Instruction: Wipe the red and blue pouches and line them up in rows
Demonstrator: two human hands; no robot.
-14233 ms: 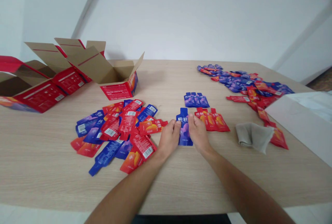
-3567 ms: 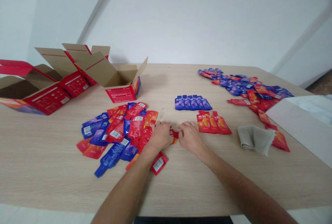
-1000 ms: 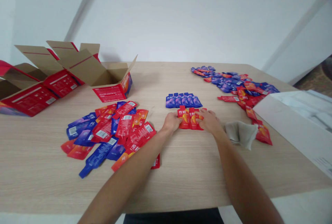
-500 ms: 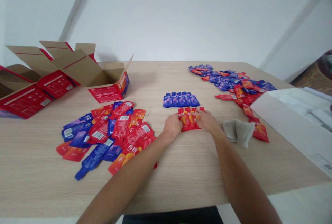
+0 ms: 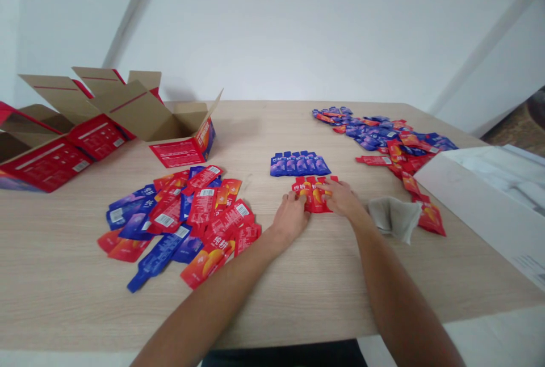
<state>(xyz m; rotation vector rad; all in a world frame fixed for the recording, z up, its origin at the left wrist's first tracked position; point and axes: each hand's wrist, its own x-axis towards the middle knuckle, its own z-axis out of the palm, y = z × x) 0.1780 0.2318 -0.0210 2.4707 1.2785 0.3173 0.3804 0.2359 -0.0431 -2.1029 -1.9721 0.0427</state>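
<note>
1. Head view: the red row (image 5: 314, 201), a line of overlapping pouches with orange fruit prints, lies flat on the table (image 5: 306, 282), between the two hands and slightly beyond them.
2. The left hand (image 5: 292, 216) is at the near left end of the row, palm down, its fingertips on the leftmost red pouch. Whether it pinches that edge or only presses on it cannot be told.
3. The right hand (image 5: 341, 198) reaches over the right end, fingers stretched out and resting on top of the pouches rather than gripped around them. It hides part of that end, so the count is uncertain.
4. The hands are apart from each other, with red pouches showing in the gap.
5. Just beyond the red row lies the blue row (image 5: 299, 164), overlapping pouches with their spouts pointing away from the person. Neither hand touches it.
6. To the left of the left hand spreads a loose pile (image 5: 202, 208) of red and blue pouches, some with barcodes up.
7. Near the right forearm sits a folded grey cloth (image 5: 394, 218); past it are a white box (image 5: 477, 197) and a long mixed heap (image 5: 378, 134).
8. Far left, red cartons (image 5: 179, 152) stand with flaps raised.
</note>
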